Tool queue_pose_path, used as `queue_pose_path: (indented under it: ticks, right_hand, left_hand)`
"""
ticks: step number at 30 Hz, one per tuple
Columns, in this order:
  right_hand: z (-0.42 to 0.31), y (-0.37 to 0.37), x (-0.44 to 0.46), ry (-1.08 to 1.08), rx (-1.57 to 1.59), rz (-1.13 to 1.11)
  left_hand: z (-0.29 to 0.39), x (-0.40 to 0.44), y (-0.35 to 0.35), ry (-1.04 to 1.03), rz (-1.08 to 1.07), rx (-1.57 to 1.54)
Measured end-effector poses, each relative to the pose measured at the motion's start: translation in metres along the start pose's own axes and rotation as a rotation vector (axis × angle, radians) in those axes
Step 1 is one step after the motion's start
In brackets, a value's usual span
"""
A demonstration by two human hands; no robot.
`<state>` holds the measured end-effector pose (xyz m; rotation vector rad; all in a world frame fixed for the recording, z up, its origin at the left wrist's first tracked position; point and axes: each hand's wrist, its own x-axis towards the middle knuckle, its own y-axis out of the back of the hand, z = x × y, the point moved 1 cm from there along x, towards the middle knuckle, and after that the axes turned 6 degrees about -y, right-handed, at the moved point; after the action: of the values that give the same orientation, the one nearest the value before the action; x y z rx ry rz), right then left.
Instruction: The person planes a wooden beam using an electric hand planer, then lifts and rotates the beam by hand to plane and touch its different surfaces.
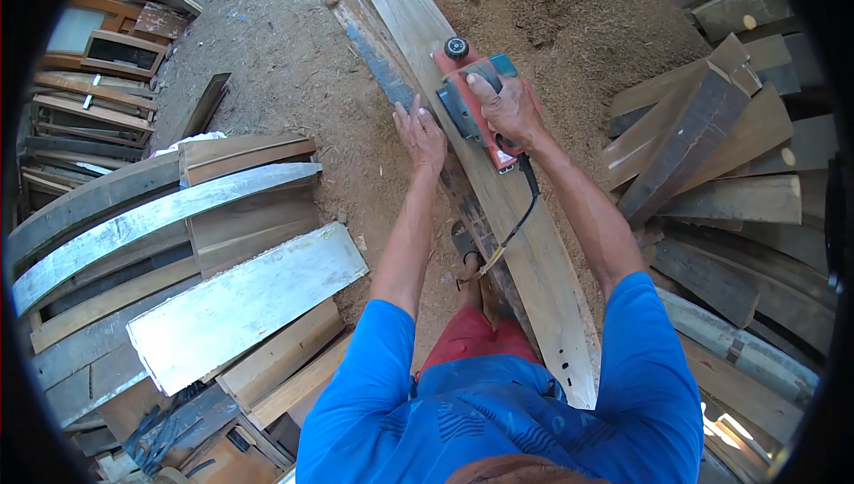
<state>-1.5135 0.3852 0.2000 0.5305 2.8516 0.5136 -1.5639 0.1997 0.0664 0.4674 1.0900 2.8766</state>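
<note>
A red electric planer (480,110) with a dark round front knob rests on a long pale plank (525,244). My right hand (511,110) is wrapped round the planer's handle. From the planer's rear, a black cord (531,208) curves down over the plank towards my leg. My left hand (420,137) lies with its fingers spread on the worn, dark-edged beam (378,61) along the plank's left side, a little left of the planer. Whatever lies under its palm is hidden.
Stacked boards, one of them white (249,306), fill the left side. More boards (698,141) are piled on the right. Wood shavings (551,12) cover the ground beyond the planer. My sandalled foot (464,239) is beside the beam.
</note>
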Motion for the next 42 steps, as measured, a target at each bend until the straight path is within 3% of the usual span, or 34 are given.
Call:
queue_pose_path:
  ticks: [15,25,30,35,38,42]
  right_hand:
    - [-0.033,-0.025,0.088,-0.039,-0.093,0.010]
    - [-0.043,-0.044,0.159,-0.065,-0.125,0.025]
    - [-0.063,-0.046,0.188,-0.110,-0.097,-0.080]
    - [-0.059,-0.062,0.232,-0.091,-0.144,-0.012]
    - [-0.082,-0.063,0.248,-0.156,-0.130,-0.096]
    - [-0.086,-0.077,0.287,-0.093,-0.123,-0.092]
  left_hand:
    - [0.016,-0.001,-0.004,-0.122,-0.152,0.307]
    - [0.017,0.006,-0.001,-0.143,-0.197,0.232]
    - [0.015,0.007,-0.001,-0.138,-0.204,0.243]
    - [0.013,0.007,-0.001,-0.127,-0.235,0.245]
    - [0.010,0.007,-0.002,-0.124,-0.257,0.247]
    - [0.016,0.010,0.005,-0.101,-0.308,0.222]
